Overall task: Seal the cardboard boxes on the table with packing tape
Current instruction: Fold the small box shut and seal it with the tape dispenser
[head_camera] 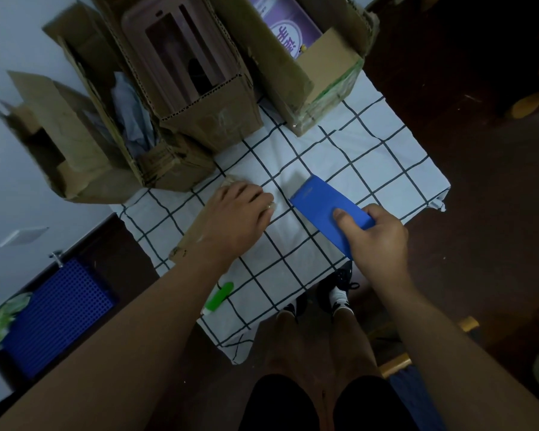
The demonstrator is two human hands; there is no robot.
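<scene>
Sealing has not begun: three cardboard boxes stand open at the far side of the table (386, 157), which is covered in a checked cloth. The left box (75, 144), at about ten o'clock from the table's middle, holds crumpled pale stuff; the middle box (199, 98), at twelve, holds a brownish plastic case; the right box (318, 66), at one o'clock, shows purple packaging and wears old greenish tape on its near wall.

The right hand (377, 237) grasps a flat blue tool (327, 206) at its near end, thumb pressed on top, blade pointing to eleven o'clock. I judge it stiff, light and smooth, best held where it is. The left hand (240, 219) lies palm down, fingers loosely curled over a brown flat piece (190, 241) at nine o'clock; whether it pinches anything I cannot tell. A green thing (220, 297), perhaps a knife, lies at seven o'clock near the table edge.

The boxes look light but floppy; flaps are soft and worn, so press them shut from the top edges. I see no tape roll.
</scene>
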